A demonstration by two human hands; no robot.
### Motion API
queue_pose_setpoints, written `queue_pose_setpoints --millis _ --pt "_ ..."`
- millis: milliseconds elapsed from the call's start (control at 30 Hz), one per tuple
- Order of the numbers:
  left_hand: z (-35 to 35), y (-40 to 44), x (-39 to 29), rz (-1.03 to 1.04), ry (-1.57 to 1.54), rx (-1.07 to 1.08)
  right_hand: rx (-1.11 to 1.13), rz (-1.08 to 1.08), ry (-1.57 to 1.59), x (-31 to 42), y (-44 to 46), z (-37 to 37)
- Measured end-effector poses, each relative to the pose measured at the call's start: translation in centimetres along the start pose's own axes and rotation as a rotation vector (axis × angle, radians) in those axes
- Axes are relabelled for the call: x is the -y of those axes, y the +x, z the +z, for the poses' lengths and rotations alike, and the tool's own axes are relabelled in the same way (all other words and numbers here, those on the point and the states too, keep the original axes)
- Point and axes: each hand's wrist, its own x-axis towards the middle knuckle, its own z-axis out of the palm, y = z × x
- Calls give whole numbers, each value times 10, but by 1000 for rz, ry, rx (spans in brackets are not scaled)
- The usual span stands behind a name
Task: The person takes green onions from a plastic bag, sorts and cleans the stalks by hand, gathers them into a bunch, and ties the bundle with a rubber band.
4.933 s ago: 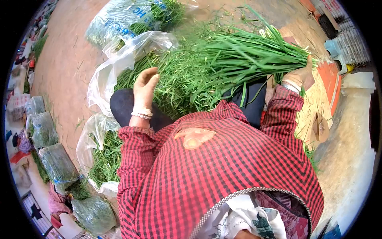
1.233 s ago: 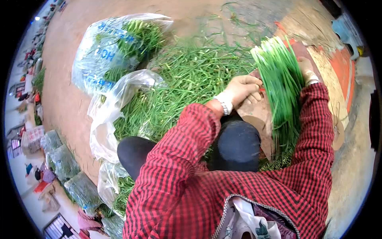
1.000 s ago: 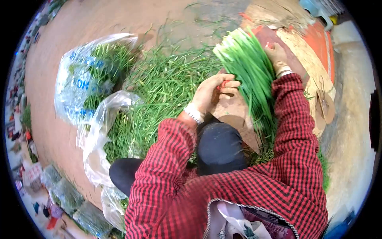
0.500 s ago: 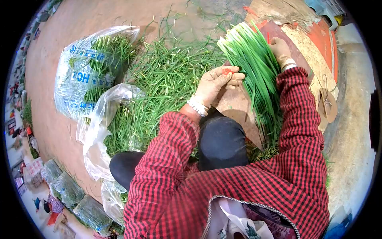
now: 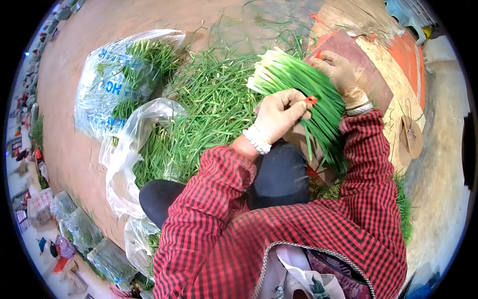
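Observation:
A thick bunch of green garlic chives [image 5: 303, 84] lies slantwise between my hands, pale stem ends at upper left. My left hand [image 5: 279, 115], in a pale glove, is closed in a pinch on a red tie [image 5: 310, 99] at the bunch's near side. My right hand [image 5: 341, 74], also gloved, is at the far side, fingers curled, with a bit of red showing at its fingertips. Whether that red is the other end of the same tie is hidden behind the bunch. Beneath the bunch is a reddish-brown board [image 5: 366, 65].
Loose chives [image 5: 209, 94] are heaped on the floor at left. Beyond them stands a clear plastic bag [image 5: 107, 94] with blue print, holding more greens. A blue plastic stool [image 5: 402, 15] is at top right, and a round brown disc with string [image 5: 412, 135] lies at right.
The bunch has tilted further left, its pale ends now lower in view. My left hand has moved right and down against it; my right hand has come left, over its far side.

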Motion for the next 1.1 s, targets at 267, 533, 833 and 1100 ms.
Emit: queue_pose_setpoints --millis 267,533,833,1100 --pt "-15 -33 14 -87 126 -107 141 -35 -475 38 9 22" --pt "-7 -18 9 38 73 -72 -150 -87 -385 7 -36 69" --pt "-18 -26 3 -43 483 14 -384 -159 -342 -17 -74 82" --pt "-158 -154 -78 -56 803 -13 -100 40 -449 -2 -60 37"
